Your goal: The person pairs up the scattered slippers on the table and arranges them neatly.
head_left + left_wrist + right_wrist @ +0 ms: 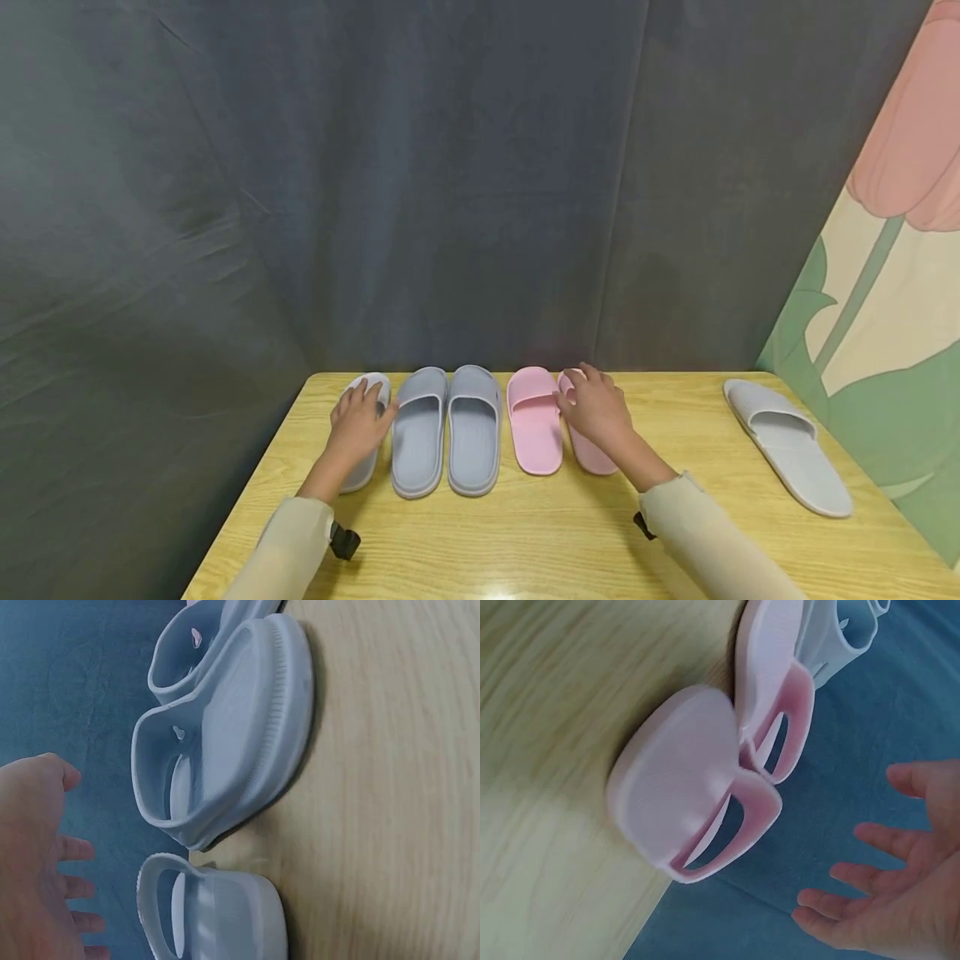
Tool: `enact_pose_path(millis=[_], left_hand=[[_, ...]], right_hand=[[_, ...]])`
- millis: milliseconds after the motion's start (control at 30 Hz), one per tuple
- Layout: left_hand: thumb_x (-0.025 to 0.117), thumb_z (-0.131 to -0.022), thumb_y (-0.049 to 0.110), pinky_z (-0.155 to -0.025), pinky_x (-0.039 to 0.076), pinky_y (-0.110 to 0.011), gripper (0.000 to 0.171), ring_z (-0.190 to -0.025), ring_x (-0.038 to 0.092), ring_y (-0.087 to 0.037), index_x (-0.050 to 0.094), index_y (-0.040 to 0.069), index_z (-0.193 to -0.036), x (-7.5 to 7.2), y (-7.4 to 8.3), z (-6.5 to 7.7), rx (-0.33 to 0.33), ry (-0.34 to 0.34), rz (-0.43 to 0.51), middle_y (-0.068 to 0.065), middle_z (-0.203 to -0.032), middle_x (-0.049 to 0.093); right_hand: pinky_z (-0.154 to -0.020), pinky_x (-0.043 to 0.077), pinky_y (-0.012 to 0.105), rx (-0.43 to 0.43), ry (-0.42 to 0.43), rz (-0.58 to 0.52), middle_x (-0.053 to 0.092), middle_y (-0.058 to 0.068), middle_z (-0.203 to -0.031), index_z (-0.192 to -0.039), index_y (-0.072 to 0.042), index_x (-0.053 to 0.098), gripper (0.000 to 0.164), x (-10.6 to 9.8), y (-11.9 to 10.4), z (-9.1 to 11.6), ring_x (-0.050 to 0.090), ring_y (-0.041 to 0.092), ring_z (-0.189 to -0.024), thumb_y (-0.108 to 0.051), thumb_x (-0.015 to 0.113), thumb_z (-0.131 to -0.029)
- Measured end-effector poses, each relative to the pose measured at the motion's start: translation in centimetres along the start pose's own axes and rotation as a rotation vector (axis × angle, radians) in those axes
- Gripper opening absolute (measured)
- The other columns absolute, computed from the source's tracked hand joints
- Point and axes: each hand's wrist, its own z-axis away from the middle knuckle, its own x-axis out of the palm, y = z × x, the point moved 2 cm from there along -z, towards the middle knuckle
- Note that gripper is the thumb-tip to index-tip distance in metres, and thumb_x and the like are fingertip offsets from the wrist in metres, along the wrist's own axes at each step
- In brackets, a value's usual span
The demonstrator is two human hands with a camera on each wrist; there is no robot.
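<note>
Five slippers stood in a row on a yellowish, wood-grained table, toes toward a dark grey-blue, softly creased cloth curtain. At the left end lay a pale grey, open-heeled slipper with a rounded sole. The left hand was spread above it, fingers extended and apart, with hold of nothing; the left wrist view showed a gap between palm and strap. Next came two thick-soled, blue-grey moulded slippers, one on the left and one on the right, the heel rim finely ribbed and the broad strap arched. Beyond these lay a smooth, matte pink slipper with an oval sole and, beside it, its matching pink mate. Over the latter the right hand was opened, its fingers loosely extended and grasping nothing. Well apart, near the table's right edge, a flat, light grey slipper with a thin sole lay obliquely beside a flower-printed panel.
</note>
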Motion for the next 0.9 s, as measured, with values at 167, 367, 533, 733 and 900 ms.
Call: enact_pose_path(millis=[167, 367, 533, 733, 900], left_hand=[[0.038, -0.094, 0.054, -0.103, 0.010, -0.065, 0.069, -0.137, 0.011, -0.045, 0.032, 0.008, -0.144, 0.1, -0.6, 0.3, -0.009, -0.003, 0.018, -0.023, -0.151, 0.017], [0.042, -0.094, 0.048, -0.103, 0.012, -0.065, 0.065, -0.137, 0.012, -0.044, 0.032, 0.008, -0.144, 0.1, -1.0, 0.1, -0.009, 0.009, 0.021, -0.023, -0.151, 0.019], [0.041, -0.094, 0.050, -0.103, 0.012, -0.065, 0.067, -0.138, 0.011, -0.044, 0.031, 0.008, -0.145, 0.2, -1.1, 0.1, -0.007, -0.005, 0.025, -0.023, -0.151, 0.017], [0.041, -0.094, 0.051, -0.102, 0.011, -0.066, 0.067, -0.138, 0.010, -0.044, 0.031, 0.008, -0.145, 0.3, -1.4, -0.1, -0.010, -0.001, 0.033, -0.023, -0.151, 0.017], [0.043, -0.094, 0.050, -0.102, 0.011, -0.066, 0.066, -0.137, 0.011, -0.044, 0.032, 0.008, -0.144, 0.3, -1.8, -0.4, -0.008, 0.008, 0.044, -0.023, -0.151, 0.017]], right_hand=[[-0.091, 0.035, 0.064, 0.001, 0.024, 0.001, 0.042, 0.026, -0.137, -0.129, -0.007, 0.054, 0.049, 0.0, 1.1, 0.4, 0.041, 0.050, -0.120, -0.034, 0.059, -0.088], [-0.091, 0.034, 0.065, 0.010, 0.026, -0.005, 0.042, 0.027, -0.137, -0.129, -0.007, 0.054, 0.049, -0.3, 1.9, 0.7, 0.041, 0.051, -0.119, -0.033, 0.059, -0.088], [-0.090, 0.034, 0.065, 0.010, 0.037, -0.011, 0.043, 0.027, -0.136, -0.128, -0.006, 0.055, 0.050, -0.4, 2.3, 0.8, 0.042, 0.051, -0.119, -0.035, 0.060, -0.087], [-0.089, 0.035, 0.065, 0.005, 0.041, -0.004, 0.043, 0.027, -0.136, -0.128, -0.005, 0.055, 0.052, -0.3, 3.1, 0.8, 0.042, 0.052, -0.118, -0.036, 0.062, -0.087], [-0.088, 0.035, 0.066, 0.008, 0.039, 0.000, 0.043, 0.028, -0.135, -0.127, -0.004, 0.055, 0.052, -0.3, 3.9, 0.9, 0.042, 0.053, -0.117, -0.035, 0.062, -0.086]])
